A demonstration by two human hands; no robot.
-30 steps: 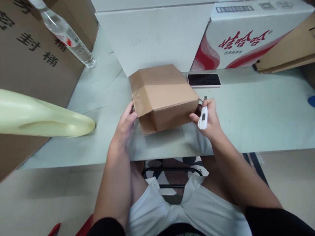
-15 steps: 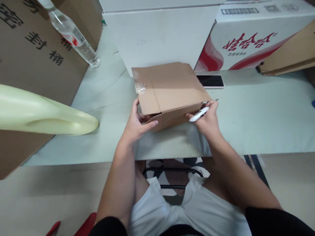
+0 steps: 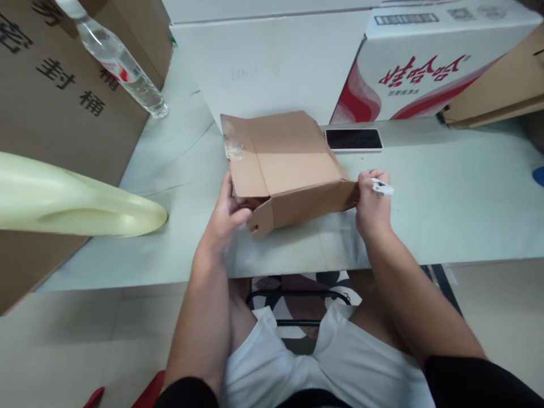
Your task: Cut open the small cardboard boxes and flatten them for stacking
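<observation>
In front of me on the table sits a brown cardboard box [image 3: 289, 156], with a strip of torn clear tape on its left edge. Its front flap [image 3: 306, 207] stands out toward me. My left hand [image 3: 225, 212] grips the box's left front corner, the thumb outside and the other fingers partly hidden behind the cardboard. At the flap's right end, my right hand [image 3: 374, 201] pinches the cardboard between thumb and fingers. That same hand also keeps a white utility knife [image 3: 382, 187] in its grasp, its handle pointing right and its blade mostly hidden.
Behind the box lies a phone [image 3: 354, 139], close to a white carton with red print [image 3: 408, 73]. At the left are a water bottle [image 3: 123, 65], a large brown carton [image 3: 55, 130] and a pale yellow-green rounded object [image 3: 85, 198]. The table's front edge is near my lap.
My right hand has shifted right along the box to the flap's end and turned the knife. The front flap now sticks out further toward me. My left hand stays on the corner.
</observation>
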